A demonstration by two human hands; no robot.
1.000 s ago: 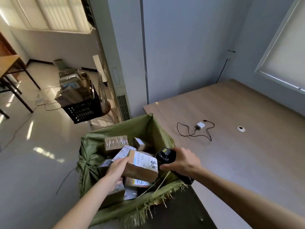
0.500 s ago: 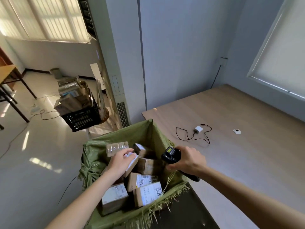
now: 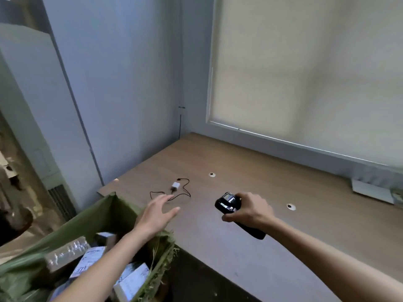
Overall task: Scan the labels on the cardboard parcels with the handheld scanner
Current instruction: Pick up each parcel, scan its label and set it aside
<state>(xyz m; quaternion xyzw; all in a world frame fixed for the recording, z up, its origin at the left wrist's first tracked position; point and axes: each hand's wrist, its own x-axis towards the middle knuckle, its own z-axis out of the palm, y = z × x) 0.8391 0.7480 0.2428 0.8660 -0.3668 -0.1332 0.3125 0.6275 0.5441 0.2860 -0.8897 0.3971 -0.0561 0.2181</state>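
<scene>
green sack [image 3: 91,216], cardboard parcels [image 3: 87,261] inside

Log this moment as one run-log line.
left hand: open, empty, over table edge | right hand: grips handheld scanner | parcels: in green sack

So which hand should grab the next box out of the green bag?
Probably the left hand. It is open, holds nothing, and hovers at the green sack's rim near the cardboard parcels. The right hand grips the handheld scanner over the table.
</scene>
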